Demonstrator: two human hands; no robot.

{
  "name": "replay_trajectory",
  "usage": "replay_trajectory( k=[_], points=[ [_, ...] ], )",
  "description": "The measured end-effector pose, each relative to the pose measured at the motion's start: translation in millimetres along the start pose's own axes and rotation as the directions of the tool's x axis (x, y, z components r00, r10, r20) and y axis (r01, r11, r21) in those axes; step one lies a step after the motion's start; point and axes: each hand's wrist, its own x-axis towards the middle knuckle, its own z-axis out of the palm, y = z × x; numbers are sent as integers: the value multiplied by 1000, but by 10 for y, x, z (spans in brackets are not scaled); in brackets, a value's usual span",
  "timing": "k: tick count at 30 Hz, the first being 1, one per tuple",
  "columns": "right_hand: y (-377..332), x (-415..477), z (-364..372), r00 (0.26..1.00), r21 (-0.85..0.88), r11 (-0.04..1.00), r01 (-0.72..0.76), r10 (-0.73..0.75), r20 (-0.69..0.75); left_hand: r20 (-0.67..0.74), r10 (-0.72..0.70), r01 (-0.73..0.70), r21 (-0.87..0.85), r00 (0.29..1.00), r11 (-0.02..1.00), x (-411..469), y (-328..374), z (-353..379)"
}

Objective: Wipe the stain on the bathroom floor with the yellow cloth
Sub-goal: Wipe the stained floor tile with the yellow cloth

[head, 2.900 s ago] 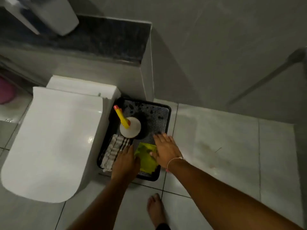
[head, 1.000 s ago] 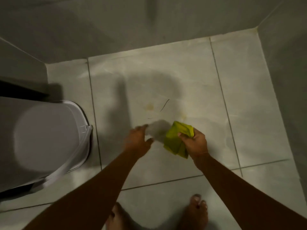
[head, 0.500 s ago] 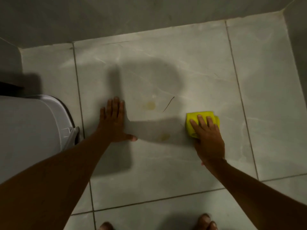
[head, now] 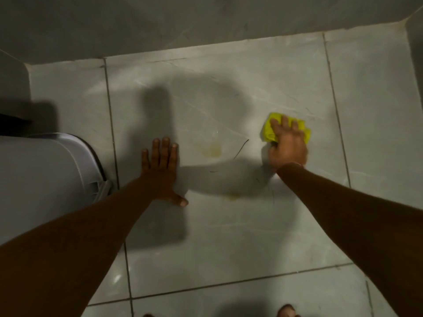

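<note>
A folded yellow cloth [head: 270,130] lies flat on the pale floor tile, pressed down by my right hand [head: 287,145], whose fingers spread over it. To the left of the cloth is a yellowish stain [head: 211,150], with a thin dark hair [head: 241,148] beside it. A smaller yellowish stain [head: 233,196] sits nearer to me. My left hand [head: 161,165] rests palm down on the tile left of the main stain, fingers apart, holding nothing.
A white toilet [head: 45,175] fills the left side, close to my left forearm. A grey wall [head: 206,21] runs along the far edge of the floor, with a corner at the right. My toes [head: 286,311] show at the bottom edge.
My right hand has slid the cloth away from me and a little to the right on the tile. My left hand stays planted in the same spot.
</note>
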Motion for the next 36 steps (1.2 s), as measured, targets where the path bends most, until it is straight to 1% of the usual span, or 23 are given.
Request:
replay_trajectory(
  k=[1,3,4,5,7,9,10,11,13,14,16,18,20,22,24,25,26,28,30,32,33,35,36],
  points=[
    [-91,-23,60,992,-22,993,115,-114,53,7,5,-5,5,1000,1000,-3,-4,-8],
    [5,-236,164,903,-36,913,407,-395,170,8,13,-13,13,1000,1000,-11,0,-11],
    [144,-386,149,866,-21,885,466,-451,215,11,14,-14,7,1000,1000,-12,-3,-8],
    [273,-467,92,886,-4,907,421,-410,216,2,15,-15,1,1000,1000,-10,-13,-7],
    [273,-323,6,984,13,989,150,-150,97,-47,13,-13,9,999,1000,-26,-32,5],
    [-26,-50,18,999,31,999,-41,41,1,-88,16,-14,24,996,1000,-50,-37,38],
    [-195,11,65,1000,24,1000,-3,3,11,-111,15,-11,29,994,1000,-62,-45,62],
    [-301,-17,146,991,2,993,122,-122,49,-134,16,-12,31,991,999,-69,-49,87],
    [-236,-268,280,888,-19,898,440,-432,160,-173,24,-19,32,985,999,-80,-33,110],
    [-105,-433,287,841,-1,859,512,-501,203,-182,27,-23,25,983,999,-76,-30,114],
    [140,-567,252,886,11,898,440,-436,157,-195,28,-27,8,981,1000,-98,-36,126],
    [67,-350,231,977,23,977,213,-214,21,-213,29,-26,17,977,1000,-108,-24,130],
    [-270,-92,272,996,31,996,84,-83,-30,-221,32,-27,25,975,999,-107,-21,145],
    [-523,-76,373,961,-20,961,277,-276,16,-242,34,-29,26,970,999,-104,-21,173],
    [-448,-298,429,800,-39,806,591,-579,160,-261,47,-40,30,964,999,-108,-25,177],
    [-302,-448,419,727,-51,736,675,-652,215,-268,53,-47,26,962,999,-105,-35,176],
    [-140,-551,391,716,-61,724,687,-660,228,-274,56,-52,22,960,998,-108,-49,176],
    [-28,-473,329,830,-62,831,552,-542,130,-289,63,-58,26,955,998,-117,-50,180],
    [-264,-257,361,946,-81,943,323,-322,28,-312,67,-62,28,948,998,-103,-31,193],
    [-614,-214,434,961,-53,960,275,-275,2,-357,54,-50,20,933,999,-111,-2,223],
    [-683,-266,488,924,-46,923,381,-380,33,-396,45,-41,19,917,999,-112,16,245],
    [-531,-459,520,760,-63,763,643,-627,170,-461,46,-39,25,886,999,-113,48,268],
    [-361,-536,485,704,-67,709,702,-676,218,-486,52,-43,30,872,999,-115,55,279]
  ],
)
